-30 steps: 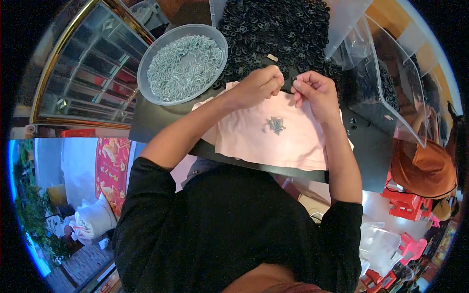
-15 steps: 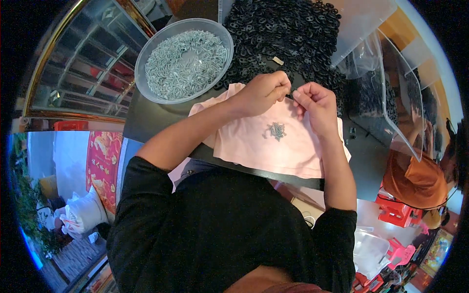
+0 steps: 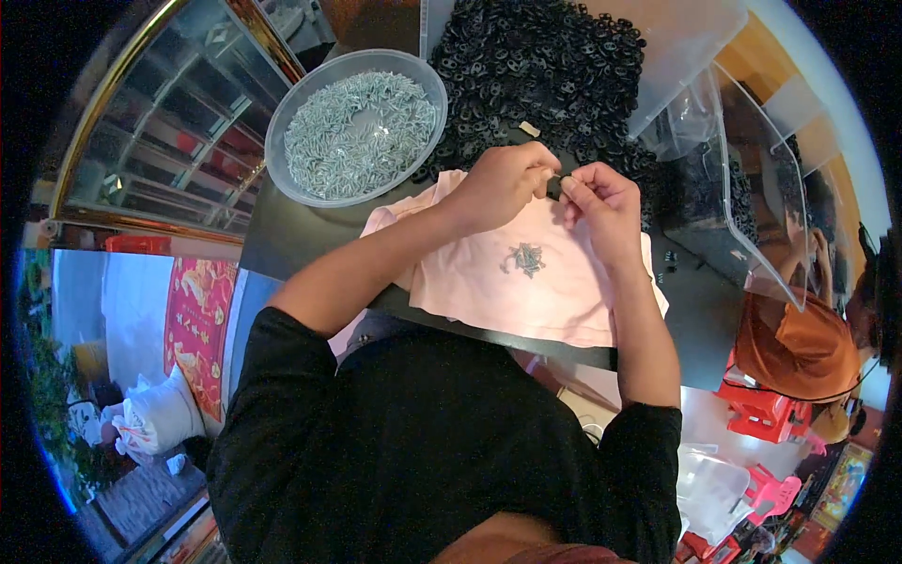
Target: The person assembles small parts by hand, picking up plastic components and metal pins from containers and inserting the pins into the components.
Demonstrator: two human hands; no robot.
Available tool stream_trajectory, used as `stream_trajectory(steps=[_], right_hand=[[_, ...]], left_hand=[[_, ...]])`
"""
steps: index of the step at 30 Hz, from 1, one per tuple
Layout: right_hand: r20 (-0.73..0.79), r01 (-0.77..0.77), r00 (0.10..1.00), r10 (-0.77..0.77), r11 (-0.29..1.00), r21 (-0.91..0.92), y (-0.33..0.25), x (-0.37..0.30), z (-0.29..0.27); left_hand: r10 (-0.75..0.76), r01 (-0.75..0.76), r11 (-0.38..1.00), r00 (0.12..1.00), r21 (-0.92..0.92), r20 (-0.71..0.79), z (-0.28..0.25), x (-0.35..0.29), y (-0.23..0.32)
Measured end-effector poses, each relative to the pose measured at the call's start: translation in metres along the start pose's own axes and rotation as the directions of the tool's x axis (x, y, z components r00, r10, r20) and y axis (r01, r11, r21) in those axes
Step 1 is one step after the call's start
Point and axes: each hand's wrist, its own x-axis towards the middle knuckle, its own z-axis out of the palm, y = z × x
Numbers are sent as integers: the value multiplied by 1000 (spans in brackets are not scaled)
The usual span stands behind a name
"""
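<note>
My left hand [image 3: 507,186] and my right hand [image 3: 607,211] meet fingertip to fingertip above a pale pink cloth [image 3: 479,291]. In a pinch, my right hand holds a small black plastic piece [image 3: 555,187]. The left fingers are pinched against it on what looks like a small screw, mostly covered by the fingertips. A little heap of silvery screws [image 3: 528,260] lies on the cloth below the hands. To the far left stands a round translucent basin [image 3: 274,141] filled with similar screws [image 3: 357,141]. Just beyond my hands spreads a large pile of black plastic pieces [image 3: 536,66].
A clear plastic bin [image 3: 752,226] stands on the right of the dark table [image 3: 310,235]. A small beige scrap [image 3: 529,129] lies on the black pile. At the far right is a person in an orange top [image 3: 799,343], near red stools [image 3: 766,414].
My fingertips have drawn closer together, and the black piece shows more clearly between them. The whole view has shifted slightly. The cloth and screw heap stay in place.
</note>
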Motion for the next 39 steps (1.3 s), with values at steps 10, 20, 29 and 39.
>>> stream_trajectory(steps=[10,20,29,39], right_hand=[[-168,163,978,-122,952,260,9,15,-30],[-189,231,967,-169,896,379,14,21,-42],[-220,249,961,-169,874,418,14,22,-46],[-234,255,958,-168,873,415,17,22,-45]], left_hand=[[87,-38,970,977,242,-196,-24,39,0],[72,102,676,976,730,-203,8,109,-6],[296,24,721,893,693,-338,9,149,-24],[205,49,550,960,834,-191,28,164,-12]])
